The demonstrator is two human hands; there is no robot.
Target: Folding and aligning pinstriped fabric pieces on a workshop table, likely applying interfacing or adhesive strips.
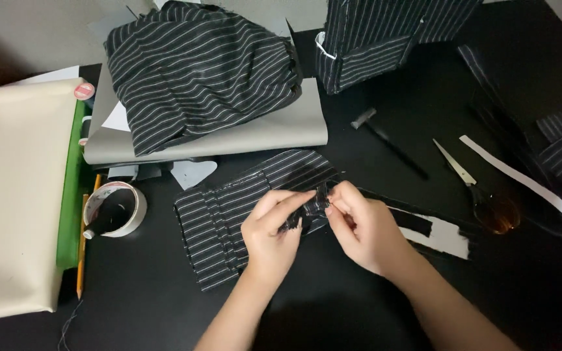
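A flat piece of black cloth with thin white stripes [229,208] lies in the middle of the black table [333,305]. My left hand [271,231] and my right hand [359,224] meet at its right edge. Both pinch a small folded bit of the striped cloth [319,198] between thumb and fingertips, the fingers almost touching each other. The pinched spot is partly hidden by my fingers.
A heap of the same striped cloth [196,65] rests on grey sheets [281,130] at the back. Scissors [473,185], a black pen-like tool [388,143] and a white strip [528,185] lie to the right. A tape roll [115,209], a pencil [80,260] and cream fabric [11,195] sit left.
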